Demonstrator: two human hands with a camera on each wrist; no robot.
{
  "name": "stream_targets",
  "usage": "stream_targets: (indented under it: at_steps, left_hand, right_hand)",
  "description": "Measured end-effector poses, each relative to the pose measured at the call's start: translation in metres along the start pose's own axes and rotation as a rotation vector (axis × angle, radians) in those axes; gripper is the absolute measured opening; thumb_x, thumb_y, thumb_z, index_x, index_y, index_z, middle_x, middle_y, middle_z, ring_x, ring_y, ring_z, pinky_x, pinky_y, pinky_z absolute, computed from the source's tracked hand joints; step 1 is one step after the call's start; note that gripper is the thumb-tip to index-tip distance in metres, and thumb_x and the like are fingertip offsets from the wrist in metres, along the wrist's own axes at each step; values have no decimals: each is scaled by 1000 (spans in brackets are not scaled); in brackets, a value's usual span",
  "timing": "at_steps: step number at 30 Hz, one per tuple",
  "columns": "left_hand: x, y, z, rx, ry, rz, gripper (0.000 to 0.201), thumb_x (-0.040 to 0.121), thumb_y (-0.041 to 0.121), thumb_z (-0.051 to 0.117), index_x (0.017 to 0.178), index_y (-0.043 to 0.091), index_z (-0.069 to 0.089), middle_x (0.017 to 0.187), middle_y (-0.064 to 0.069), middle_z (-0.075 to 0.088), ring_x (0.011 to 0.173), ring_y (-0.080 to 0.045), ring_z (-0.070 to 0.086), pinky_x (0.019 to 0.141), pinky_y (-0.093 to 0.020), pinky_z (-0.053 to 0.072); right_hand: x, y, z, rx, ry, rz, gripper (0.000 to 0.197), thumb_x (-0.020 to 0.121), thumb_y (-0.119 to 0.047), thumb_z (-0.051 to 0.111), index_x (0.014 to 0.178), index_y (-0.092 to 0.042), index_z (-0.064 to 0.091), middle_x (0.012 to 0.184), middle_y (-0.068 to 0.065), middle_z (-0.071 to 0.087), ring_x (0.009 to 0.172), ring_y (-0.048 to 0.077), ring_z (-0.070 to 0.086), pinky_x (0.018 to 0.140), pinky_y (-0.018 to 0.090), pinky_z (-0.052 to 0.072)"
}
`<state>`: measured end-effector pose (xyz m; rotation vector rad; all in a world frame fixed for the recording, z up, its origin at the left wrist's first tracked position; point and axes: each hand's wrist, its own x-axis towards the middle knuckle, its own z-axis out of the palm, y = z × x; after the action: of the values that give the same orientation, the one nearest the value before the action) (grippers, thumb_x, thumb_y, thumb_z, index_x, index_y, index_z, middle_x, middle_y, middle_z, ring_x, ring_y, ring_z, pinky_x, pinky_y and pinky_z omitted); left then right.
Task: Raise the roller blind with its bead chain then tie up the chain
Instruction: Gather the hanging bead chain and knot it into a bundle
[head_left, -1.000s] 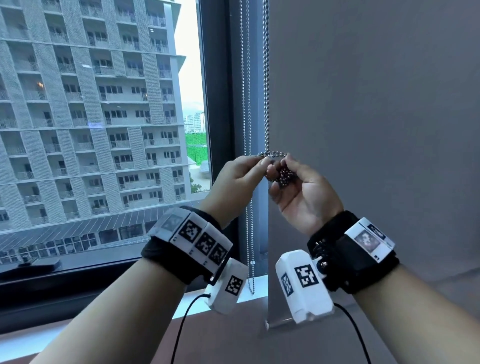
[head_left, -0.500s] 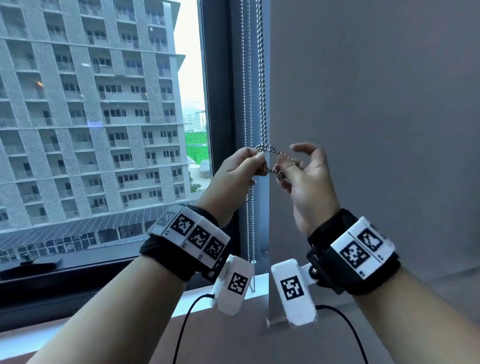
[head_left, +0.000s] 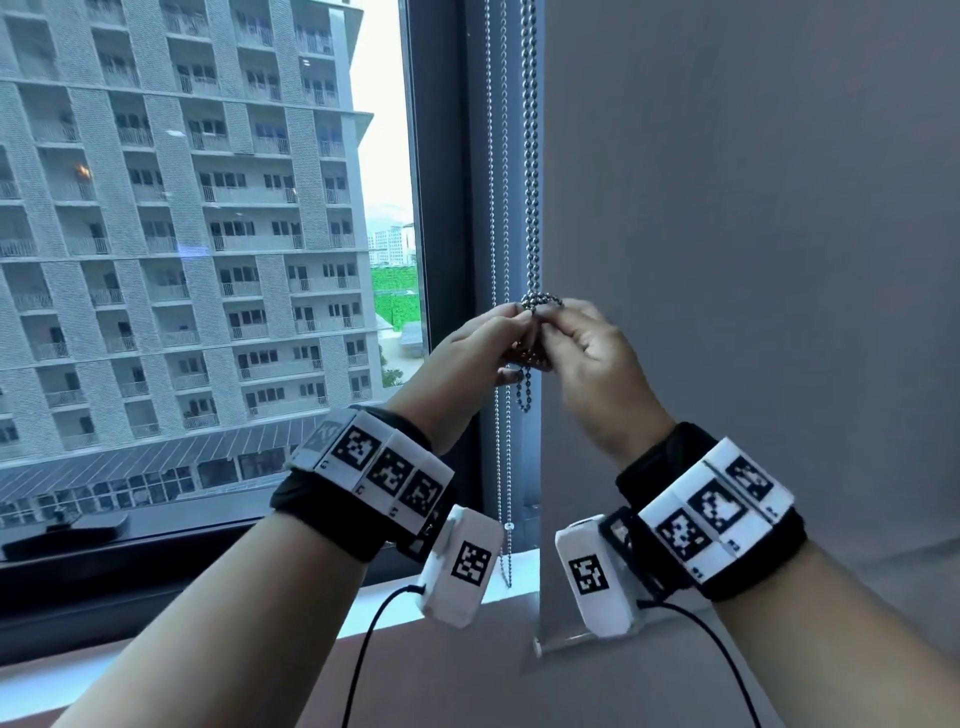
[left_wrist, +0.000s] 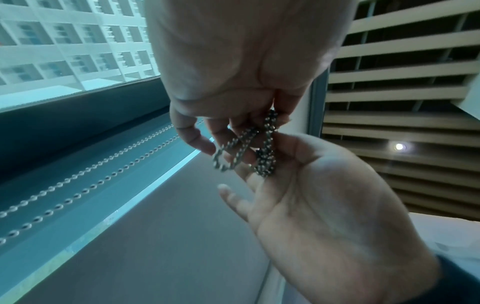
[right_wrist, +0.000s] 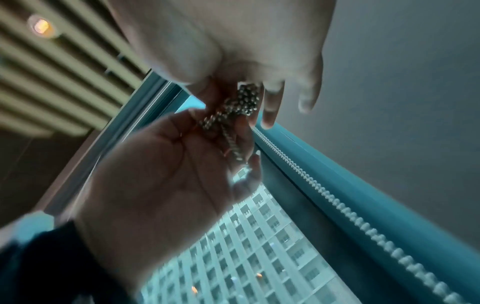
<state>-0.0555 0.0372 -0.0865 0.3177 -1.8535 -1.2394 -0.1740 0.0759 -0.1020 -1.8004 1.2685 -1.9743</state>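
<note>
The metal bead chain (head_left: 530, 171) hangs beside the window frame and ends in a bunched loop (head_left: 542, 301) between my hands. My left hand (head_left: 511, 325) pinches the loop from the left with thumb and fingertips. From the right, my right hand (head_left: 563, 327) pinches the same bunch, its back turned to the head camera. A short loop of chain (head_left: 525, 387) dangles below the hands. The left wrist view shows twisted chain loops (left_wrist: 244, 148) lying across the right hand's fingers (left_wrist: 259, 179). In the right wrist view the bunch (right_wrist: 246, 98) sits between thumb and fingers.
A thinner second chain (head_left: 500, 208) hangs just left, reaching down to the white sill (head_left: 395, 608). The dark window frame (head_left: 441, 208) stands behind the chains. A grey panel (head_left: 727, 260) with a bottom rail (head_left: 566, 636) fills the right. The pane on the left shows a building outside.
My right hand has turned from palm-up, cupping the bunched chain, to back-up and pinching it. Both hands stay at the knot, and a short loop now hangs below them.
</note>
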Motion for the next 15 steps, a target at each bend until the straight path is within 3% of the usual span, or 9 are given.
stream_targets:
  at_steps: [3, 6, 9, 11, 15]
  left_hand:
    - [-2, 5, -2, -123, -77, -34, 30, 83, 29, 40, 60, 22, 57, 69, 8, 56, 74, -9, 57, 69, -29, 36]
    - [-4, 7, -4, -199, -139, -48, 26, 86, 28, 38, 62, 19, 44, 73, 2, 47, 73, -9, 54, 67, -29, 36]
    - [-6, 6, -4, -232, -182, -70, 28, 88, 29, 37, 63, 20, 45, 77, 2, 47, 81, -12, 52, 72, -31, 36]
    - [-7, 5, -3, -276, -204, -75, 31, 89, 28, 37, 62, 21, 49, 78, 0, 48, 82, -14, 50, 75, -32, 36]
    - [-10, -2, -2, -384, -225, -87, 28, 90, 24, 41, 68, 19, 58, 82, -2, 57, 84, -13, 61, 82, -29, 46]
  right_hand:
    - [4, -12, -8, 307, -204, 109, 17, 92, -12, 49, 92, -7, 65, 97, 7, 61, 90, 14, 58, 83, 24, 46]
    - [6, -15, -17, 409, -343, 176, 14, 87, -17, 53, 78, -15, 64, 73, -5, 64, 76, 11, 54, 76, 29, 35]
    - [8, -15, -20, 464, -350, 258, 2, 80, -17, 59, 81, -18, 60, 68, -7, 65, 72, 8, 55, 77, 34, 32]
    - [8, -14, -19, 532, -326, 288, 8, 77, -14, 63, 82, -18, 59, 65, -5, 64, 68, 7, 56, 74, 33, 34]
    - [7, -14, -16, 657, -273, 292, 2, 73, -14, 62, 72, -15, 64, 57, 0, 62, 54, 9, 56, 55, 21, 46]
